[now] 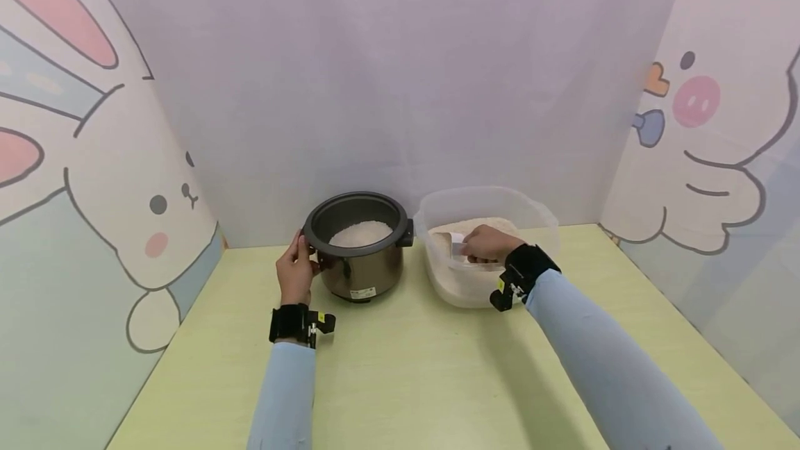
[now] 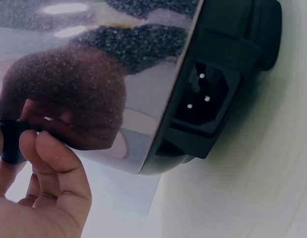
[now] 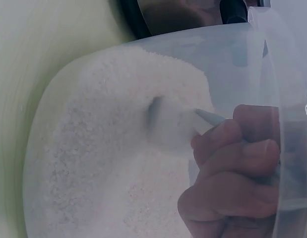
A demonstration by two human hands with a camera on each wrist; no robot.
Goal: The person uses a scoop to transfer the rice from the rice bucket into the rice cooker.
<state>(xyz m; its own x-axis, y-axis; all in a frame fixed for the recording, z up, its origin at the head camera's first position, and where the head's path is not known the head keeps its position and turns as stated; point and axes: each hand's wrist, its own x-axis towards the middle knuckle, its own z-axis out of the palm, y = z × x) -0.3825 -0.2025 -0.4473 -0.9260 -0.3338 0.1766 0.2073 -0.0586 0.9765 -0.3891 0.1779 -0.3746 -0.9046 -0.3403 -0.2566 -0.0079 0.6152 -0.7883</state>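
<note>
A dark, glossy rice cooker [image 1: 389, 266] without a lid stands on the table, white rice [image 1: 361, 233] inside it. My left hand [image 1: 295, 273] grips its left side handle [image 2: 13, 146], thumb and fingertips pinching the black piece in the left wrist view. To the right, a clear plastic container [image 1: 528, 210] holds more rice [image 1: 446, 280]. Inside its rim, my right hand [image 1: 490, 244] holds a white scoop [image 1: 457, 240] by the handle, fingers curled. In the right wrist view the scoop's cup [image 3: 170, 124] is blurred, down at the rice, seen through the container wall.
A black power socket [image 2: 205, 99] shows low on the cooker's side. The right side handle [image 1: 406, 233] lies close to the container. Behind both stands a pale cloth backdrop [image 1: 400, 75], with cartoon-printed panels at either side. The yellowish table [image 1: 400, 380] extends toward me.
</note>
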